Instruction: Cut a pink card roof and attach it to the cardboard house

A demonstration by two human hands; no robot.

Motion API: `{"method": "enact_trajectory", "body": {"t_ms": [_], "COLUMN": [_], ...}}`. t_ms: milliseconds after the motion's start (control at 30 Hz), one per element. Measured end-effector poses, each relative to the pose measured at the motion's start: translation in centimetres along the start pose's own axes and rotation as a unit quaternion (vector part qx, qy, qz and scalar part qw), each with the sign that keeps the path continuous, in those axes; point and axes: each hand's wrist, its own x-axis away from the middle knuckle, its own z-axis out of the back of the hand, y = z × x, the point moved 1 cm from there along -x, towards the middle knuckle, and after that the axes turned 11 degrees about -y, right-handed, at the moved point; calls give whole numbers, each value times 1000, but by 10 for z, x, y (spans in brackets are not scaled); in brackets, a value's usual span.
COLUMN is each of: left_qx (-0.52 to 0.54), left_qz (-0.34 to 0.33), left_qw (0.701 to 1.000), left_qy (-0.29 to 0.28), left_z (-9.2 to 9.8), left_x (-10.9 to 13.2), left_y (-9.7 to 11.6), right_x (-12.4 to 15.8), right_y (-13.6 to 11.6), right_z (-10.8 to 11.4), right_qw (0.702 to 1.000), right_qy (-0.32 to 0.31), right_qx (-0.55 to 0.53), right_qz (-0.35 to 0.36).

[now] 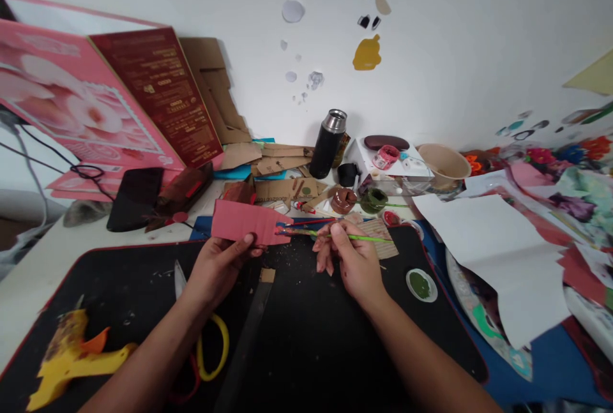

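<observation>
My left hand (221,258) is closed on a red painted cardboard piece (246,221), holding it up over the black mat (311,330). My right hand (347,253) pinches a thin green-handled paintbrush (368,238); its tip touches the right edge of the red piece. Small paint pots, one brown (343,200) and one green (374,200), stand just behind the hands. A lid with green paint (421,285) lies on the mat to the right of my right hand.
A yellow glue gun (71,355) lies at the mat's left front, with yellow-handled scissors (208,343) under my left forearm. A black flask (327,143), cardboard scraps (278,161), a beige bowl (445,164) and white paper sheets (498,253) crowd the back and right.
</observation>
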Motion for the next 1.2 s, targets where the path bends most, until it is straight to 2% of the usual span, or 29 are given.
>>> {"method": "enact_trajectory", "body": {"t_ms": [233, 367, 467, 733, 1000, 1200], "left_qx": [-35, -43, -38, 38, 90, 90], "left_qz": [-37, -50, -35, 57, 85, 89], "left_qw": [998, 998, 999, 997, 992, 991], "left_qy": [-26, -21, -9, 26, 30, 31], "left_z": [1, 2, 2, -4, -1, -1], "left_x": [-1, -1, -1, 0, -1, -1], "left_y": [-1, -2, -2, 2, 1, -1], "right_x": [0, 1, 2, 4, 7, 6], "right_y": [-2, -2, -2, -2, 3, 5], "right_z": [4, 3, 2, 1, -3, -5], "right_qw": [1000, 1000, 1000, 1000, 1000, 999], "right_qy": [-15, -22, -22, -2, 10, 10], "right_qx": [7, 3, 8, 12, -1, -8], "right_qz": [-19, -20, -20, 1, 28, 36]}}
